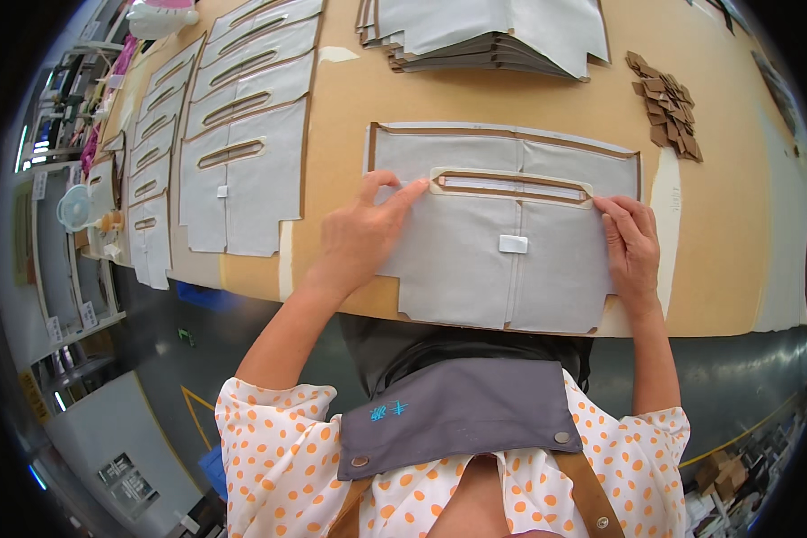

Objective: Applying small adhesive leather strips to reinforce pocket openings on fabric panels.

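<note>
A flat grey fabric panel (457, 269) with brown edging lies before me at the table's near edge. Across its upper part runs a long slot strip (516, 186), pale around the outside, brown-edged, with a whitish band inside. At the strip's left end, my left hand (363, 235) touches it with one digit, the others apart on the panel. My right hand (632, 242) has its bent fingers together at the right end, seemingly gripping the strip's corner. Below the slot sits a small white tag (513, 244).
Overlapping rows of similar slotted panels (242, 179) cover the left of the tan table (717, 242). A stack of grey panels (502, 36) stands at the far middle. Small brown pieces (668, 103) lie heaped at the far right. A small light-blue fan (74, 208) is beyond the left edge.
</note>
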Motion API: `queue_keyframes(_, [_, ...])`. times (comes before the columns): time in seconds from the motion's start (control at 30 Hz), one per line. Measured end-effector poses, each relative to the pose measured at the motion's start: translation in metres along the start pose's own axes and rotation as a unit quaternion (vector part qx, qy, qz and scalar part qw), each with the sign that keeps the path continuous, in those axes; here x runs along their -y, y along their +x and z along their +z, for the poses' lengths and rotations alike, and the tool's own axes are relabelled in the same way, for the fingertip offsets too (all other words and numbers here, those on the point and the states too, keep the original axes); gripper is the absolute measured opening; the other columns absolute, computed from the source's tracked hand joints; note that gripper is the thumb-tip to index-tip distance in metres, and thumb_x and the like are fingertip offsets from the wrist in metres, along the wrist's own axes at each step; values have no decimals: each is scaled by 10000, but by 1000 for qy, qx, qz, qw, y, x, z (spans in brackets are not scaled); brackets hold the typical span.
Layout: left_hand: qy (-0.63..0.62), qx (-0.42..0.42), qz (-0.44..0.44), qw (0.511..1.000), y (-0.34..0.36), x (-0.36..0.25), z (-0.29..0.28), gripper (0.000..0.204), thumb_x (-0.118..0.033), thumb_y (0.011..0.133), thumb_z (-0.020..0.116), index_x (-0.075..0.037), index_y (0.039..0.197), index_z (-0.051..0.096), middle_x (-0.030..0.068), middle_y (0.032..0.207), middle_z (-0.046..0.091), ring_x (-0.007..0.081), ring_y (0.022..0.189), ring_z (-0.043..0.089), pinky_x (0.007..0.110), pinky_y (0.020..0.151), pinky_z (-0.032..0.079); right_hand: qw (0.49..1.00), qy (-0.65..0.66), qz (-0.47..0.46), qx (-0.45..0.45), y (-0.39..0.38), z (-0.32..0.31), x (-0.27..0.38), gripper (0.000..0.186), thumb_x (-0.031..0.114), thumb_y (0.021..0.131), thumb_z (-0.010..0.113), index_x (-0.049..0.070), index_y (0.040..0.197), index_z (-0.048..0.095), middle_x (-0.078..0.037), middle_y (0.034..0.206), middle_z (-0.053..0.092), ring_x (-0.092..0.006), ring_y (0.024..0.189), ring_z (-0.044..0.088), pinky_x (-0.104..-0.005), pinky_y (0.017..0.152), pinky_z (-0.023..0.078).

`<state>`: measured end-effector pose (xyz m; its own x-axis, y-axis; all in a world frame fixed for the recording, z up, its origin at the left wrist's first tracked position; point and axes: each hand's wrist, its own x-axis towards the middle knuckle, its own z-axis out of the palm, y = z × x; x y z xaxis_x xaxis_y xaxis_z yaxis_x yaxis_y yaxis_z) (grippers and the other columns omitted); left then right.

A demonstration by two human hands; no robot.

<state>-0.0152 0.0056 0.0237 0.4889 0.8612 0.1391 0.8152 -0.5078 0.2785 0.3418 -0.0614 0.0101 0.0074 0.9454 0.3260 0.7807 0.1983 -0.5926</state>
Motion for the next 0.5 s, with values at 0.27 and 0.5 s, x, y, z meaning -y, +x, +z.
queue_keyframes(0.27, [-150, -37, -76, 985, 1, 9, -3, 352, -86, 886, 742, -122, 1227, 661, 31, 1071, 624, 137, 627, 497, 298, 585, 442, 998, 40, 47, -21, -1, 2, -4, 119, 122, 1011, 594, 15, 1028, 644, -121, 1054, 650, -292, 982, 617, -360, 835, 513])
queue_keyframes(0.5, [-379, -56, -192, 904, 12, -34, -22, 407, -180, 932, 722, -72, 1299, 584, 31, 1102, 602, 74, 621, 399, 219, 502, 336, 966, 200, 165, 13, 4, -16, -7, 140, 128, 1011, 615, 34, 1107, 655, -50, 1048, 630, -160, 931, 589, -276, 810, 484])
